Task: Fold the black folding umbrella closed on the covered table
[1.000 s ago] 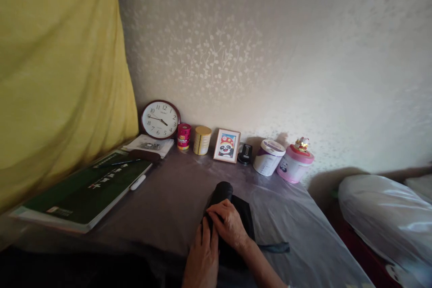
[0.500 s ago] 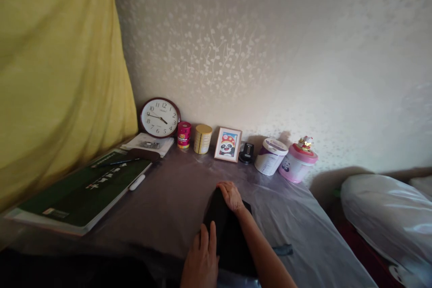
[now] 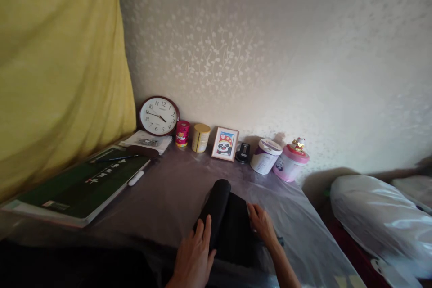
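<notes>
A black rolled item, partly unrolled into a flat black sheet, lies on the table near its front edge. My left hand rests on the near end of the roll, its fingers spread over the surface. At the right edge of the sheet, my right hand has its fingers curled round the black material. A small dark strip shows partly behind my right wrist.
A green book with a pen lies left on the table. Along the wall stand a clock, a red can, a yellow can, a framed panda picture and two tubs.
My right hand has moved from the top of the roll down and right to the sheet's edge. The roll's far end is now uncovered. The view has shifted slightly.
</notes>
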Available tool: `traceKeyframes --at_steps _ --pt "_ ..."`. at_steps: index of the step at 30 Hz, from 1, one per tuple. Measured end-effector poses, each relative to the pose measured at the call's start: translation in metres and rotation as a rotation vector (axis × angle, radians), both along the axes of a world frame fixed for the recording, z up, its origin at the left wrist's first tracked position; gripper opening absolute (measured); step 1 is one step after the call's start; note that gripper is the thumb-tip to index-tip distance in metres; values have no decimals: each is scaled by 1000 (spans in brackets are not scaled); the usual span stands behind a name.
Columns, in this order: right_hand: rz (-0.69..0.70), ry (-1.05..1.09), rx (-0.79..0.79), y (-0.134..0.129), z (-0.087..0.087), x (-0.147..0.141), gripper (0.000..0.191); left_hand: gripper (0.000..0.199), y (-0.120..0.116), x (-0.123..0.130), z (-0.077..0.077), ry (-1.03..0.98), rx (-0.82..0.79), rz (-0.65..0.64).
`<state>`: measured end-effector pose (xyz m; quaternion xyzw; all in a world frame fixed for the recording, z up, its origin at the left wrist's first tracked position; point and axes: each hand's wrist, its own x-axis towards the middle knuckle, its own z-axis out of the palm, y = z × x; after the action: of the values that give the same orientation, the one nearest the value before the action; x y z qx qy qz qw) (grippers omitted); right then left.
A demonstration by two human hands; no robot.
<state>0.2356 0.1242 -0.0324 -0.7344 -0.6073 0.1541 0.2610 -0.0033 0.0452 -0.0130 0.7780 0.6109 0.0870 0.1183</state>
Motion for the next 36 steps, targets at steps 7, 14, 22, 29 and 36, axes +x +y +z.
traceKeyframes --at_steps 7,14,22,29,36 --pt "-25 248 132 1 7 -22 42 81 -2 -4 11 -91 -224 -34" --pt "87 418 126 14 21 -46 33 89 -2 -2 7 -22 -167 -5" --pt "141 675 85 39 24 -83 45 89 -2 0 6 -1 -108 2" --pt "163 554 109 53 12 -99 41 87 1 -1 1 -30 -76 4" --pt "304 640 -49 43 19 -109 38 75 1 -3 1 -67 -119 7"
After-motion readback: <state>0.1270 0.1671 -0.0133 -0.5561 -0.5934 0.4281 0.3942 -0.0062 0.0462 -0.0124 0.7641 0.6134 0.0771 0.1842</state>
